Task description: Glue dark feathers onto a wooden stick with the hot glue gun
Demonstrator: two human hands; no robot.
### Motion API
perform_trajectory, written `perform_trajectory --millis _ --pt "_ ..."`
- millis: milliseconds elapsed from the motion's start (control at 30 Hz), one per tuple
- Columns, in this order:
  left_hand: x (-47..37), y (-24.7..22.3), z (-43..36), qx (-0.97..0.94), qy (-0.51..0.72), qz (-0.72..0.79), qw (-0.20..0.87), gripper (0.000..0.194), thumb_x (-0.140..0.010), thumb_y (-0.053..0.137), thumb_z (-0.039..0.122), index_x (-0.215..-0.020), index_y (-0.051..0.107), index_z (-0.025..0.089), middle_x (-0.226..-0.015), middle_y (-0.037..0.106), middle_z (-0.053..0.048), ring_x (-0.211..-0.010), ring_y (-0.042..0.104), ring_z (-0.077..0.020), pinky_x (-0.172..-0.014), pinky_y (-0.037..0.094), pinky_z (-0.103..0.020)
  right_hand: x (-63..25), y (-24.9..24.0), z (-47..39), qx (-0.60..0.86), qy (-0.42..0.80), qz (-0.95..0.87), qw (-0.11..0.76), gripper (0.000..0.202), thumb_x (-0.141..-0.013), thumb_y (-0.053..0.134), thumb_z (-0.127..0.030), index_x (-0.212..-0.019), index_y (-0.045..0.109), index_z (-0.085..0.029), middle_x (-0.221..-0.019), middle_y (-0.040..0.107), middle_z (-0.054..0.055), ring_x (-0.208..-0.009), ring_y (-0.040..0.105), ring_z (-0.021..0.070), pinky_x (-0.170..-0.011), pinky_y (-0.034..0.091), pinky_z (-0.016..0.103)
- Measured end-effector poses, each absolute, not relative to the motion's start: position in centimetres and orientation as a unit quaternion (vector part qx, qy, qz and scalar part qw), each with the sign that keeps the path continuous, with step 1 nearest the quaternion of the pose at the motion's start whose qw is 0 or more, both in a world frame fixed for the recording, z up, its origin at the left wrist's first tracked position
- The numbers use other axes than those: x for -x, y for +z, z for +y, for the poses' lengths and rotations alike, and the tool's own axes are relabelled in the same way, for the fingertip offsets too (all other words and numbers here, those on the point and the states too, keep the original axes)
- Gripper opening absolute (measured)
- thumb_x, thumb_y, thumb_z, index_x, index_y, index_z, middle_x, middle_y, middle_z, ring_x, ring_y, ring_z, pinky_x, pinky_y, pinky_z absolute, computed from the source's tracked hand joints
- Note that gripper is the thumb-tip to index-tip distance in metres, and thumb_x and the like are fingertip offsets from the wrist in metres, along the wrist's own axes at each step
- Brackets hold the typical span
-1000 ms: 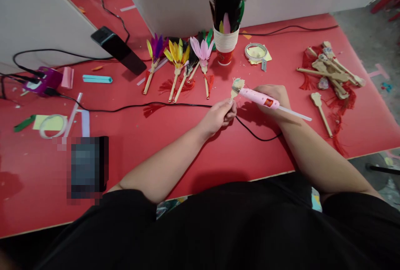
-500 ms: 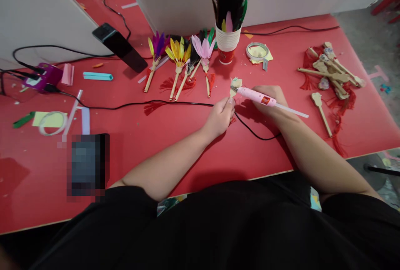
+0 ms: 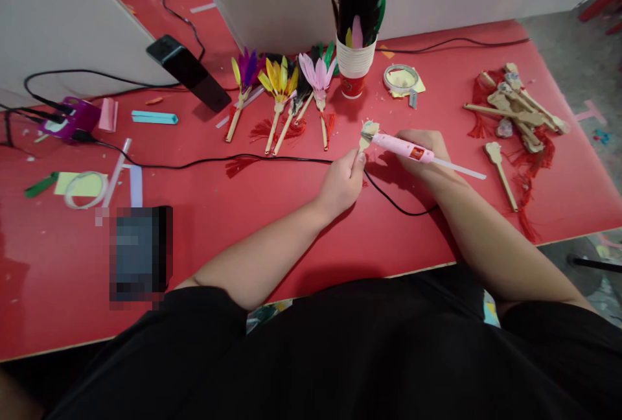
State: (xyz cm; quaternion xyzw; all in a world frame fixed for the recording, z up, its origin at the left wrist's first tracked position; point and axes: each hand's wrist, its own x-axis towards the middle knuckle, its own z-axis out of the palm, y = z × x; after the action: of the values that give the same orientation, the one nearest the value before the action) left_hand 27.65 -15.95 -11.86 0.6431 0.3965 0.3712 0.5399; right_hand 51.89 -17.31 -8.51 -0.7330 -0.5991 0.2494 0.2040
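Closed around the lower part of a small wooden stick piece is my left hand. A pale, whitish lump sits at the piece's top end. My right hand grips a pink glue gun, its metal tip touching or very near the head of the piece. A clear glue stick sticks out of the gun's back end. The gun hides part of my right hand's fingers. Beyond my hands lie feathered sticks with pink, yellow and purple feathers.
A paper cup of dark feathers stands at the back, beside a tape roll. Wooden sticks with red tassels are piled right. A black cord crosses the red table. Left are a phone and purple power block.
The view has shifted slightly. My hands keep nearly the same pose, with the glue gun tip still at the head of the wooden piece.
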Motion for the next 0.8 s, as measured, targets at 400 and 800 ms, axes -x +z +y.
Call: perform_trajectory --millis 400,800 --pt "-27.24 -11.69 -16.07 -0.681 0.368 0.39 0.499 0.062 -0.126 0.053 0.077 -0.088 0.049 0.029 -0.075 0.056 -0.002 -0.068 0.047 -0.0217 -0.07 0.033 -0.038 -51.74 -8.84 -17.31 0.74 0.255 -0.572 0.245 0.01 -0.097 0.074 -0.021 -0.088 0.073 -0.025 -0.078 0.072 0.003 -0.068 0.062 0.0196 -0.06 0.037 0.034" --pt "-27.28 -12.12 -16.12 -0.688 0.365 0.395 0.487 0.062 -0.127 0.048 0.078 -0.091 0.049 0.028 -0.076 0.054 -0.001 -0.069 0.049 -0.021 -0.068 0.033 -0.037 -51.62 -8.78 -17.58 0.736 0.275 -0.555 0.274 0.015 -0.098 0.074 -0.026 -0.084 0.072 -0.025 -0.078 0.072 0.003 -0.068 0.059 0.0183 -0.061 0.04 0.032"
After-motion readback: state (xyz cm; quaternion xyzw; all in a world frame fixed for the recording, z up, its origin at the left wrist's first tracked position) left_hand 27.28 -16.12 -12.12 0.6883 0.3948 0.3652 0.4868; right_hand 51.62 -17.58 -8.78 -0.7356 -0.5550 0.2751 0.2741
